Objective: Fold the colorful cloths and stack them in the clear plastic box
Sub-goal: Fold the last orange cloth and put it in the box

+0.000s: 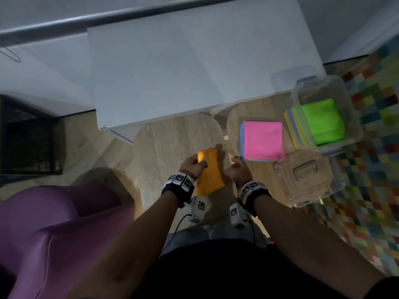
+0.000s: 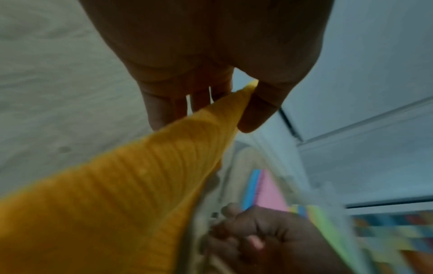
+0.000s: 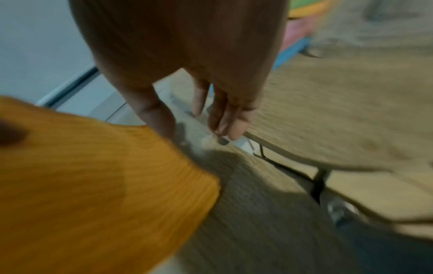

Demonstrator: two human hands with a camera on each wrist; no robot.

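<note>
Orange cloth [image 1: 209,172], pink cloth [image 1: 263,139], green cloth [image 1: 322,120], multicoloured checkered rug [image 1: 371,147].

No words, brands or numbers can be read in any view. The only signs are black-and-white square marker patterns on the wrist bands [image 1: 178,179] and on the white camera units [image 1: 199,209] just below them; they carry no legible characters.

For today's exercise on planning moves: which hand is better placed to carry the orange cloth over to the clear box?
Probably the left hand: it already pinches the orange cloth at a corner. The right hand holds nothing, though it is nearer the clear plastic box on the right side.
</note>
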